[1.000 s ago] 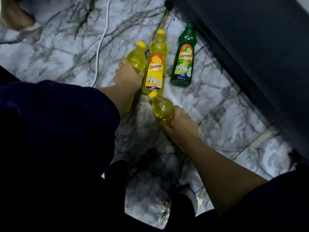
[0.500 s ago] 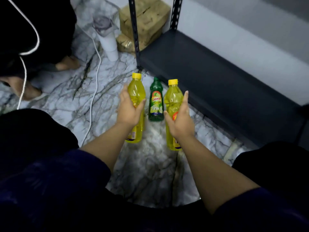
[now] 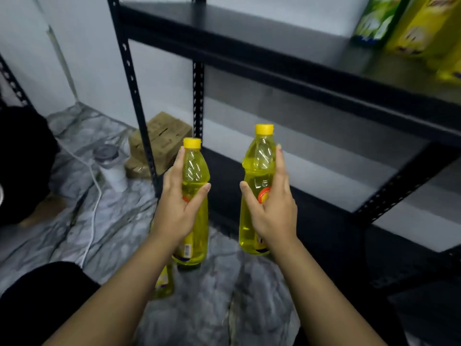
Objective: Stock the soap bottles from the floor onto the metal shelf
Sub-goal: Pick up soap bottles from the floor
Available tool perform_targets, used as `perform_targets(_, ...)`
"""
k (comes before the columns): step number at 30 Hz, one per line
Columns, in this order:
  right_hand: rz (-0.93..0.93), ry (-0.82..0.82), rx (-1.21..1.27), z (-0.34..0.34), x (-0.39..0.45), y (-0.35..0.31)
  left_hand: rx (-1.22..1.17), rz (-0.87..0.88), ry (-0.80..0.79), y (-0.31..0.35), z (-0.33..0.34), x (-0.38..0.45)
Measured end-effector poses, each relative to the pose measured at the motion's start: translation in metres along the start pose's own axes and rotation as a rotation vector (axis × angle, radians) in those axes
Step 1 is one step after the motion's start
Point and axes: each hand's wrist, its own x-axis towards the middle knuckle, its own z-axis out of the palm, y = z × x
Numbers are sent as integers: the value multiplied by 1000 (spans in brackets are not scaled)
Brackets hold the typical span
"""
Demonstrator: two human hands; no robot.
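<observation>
the left hand [image 3: 178, 208] grips a yellow soap bottle [image 3: 195, 196] around its middle, thumb on the side nearest the other hand, fingers running up the far side toward the yellow cap [image 3: 192, 143]. the bottle stands upright in the air above the marble floor [image 3: 112, 233]. the right hand [image 3: 272, 211] holds a second yellow soap bottle [image 3: 255, 186] the same way, thumb across the front near the red and orange label, fingers stretched up along the outer side almost to the neck. this bottle is upright too and sits a little higher than the left one. the two bottles are apart, with a clear gap between the thumbs.

below the left hand, partly hidden by the wrist and the held bottle, another yellow bottle [image 3: 164, 280] shows on the floor; a dark base just under the held bottle is too hidden to name.

beyond both hands stands the black metal shelf [image 3: 274, 61]. its lower deck [image 3: 324, 221] lies just past the right hand, and its upper deck runs above both hands. up and to the right of the right hand, on the upper deck, blurred green and yellow packages [image 3: 409, 23] stand together.

past the left hand, behind the shelf's front post [image 3: 134, 96], are brown cardboard boxes [image 3: 162, 143]. further left of that hand a white tumbler [image 3: 112, 168] stands on the floor, and a white cable [image 3: 93, 196] trails past it.
</observation>
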Motion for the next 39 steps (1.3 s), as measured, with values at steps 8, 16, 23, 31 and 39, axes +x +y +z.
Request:
perform_targets(8,-244,315,96,-118,100,-92,-176,344,22,141,-10,94)
perform_targets(16,-427,625,-35,-218,171,-156,-222,634,138,278,-20,167)
perform_targets(23,-292,751,-323,-254,224,-119,-195,723,258,360,29,210)
perform_targets(31,-199,701,-320,-232,241,-58,-95,697,297,371,95,241)
perform_targets(39,-128,735,-411,-226,264,-40,-28,650,260,335,126,263)
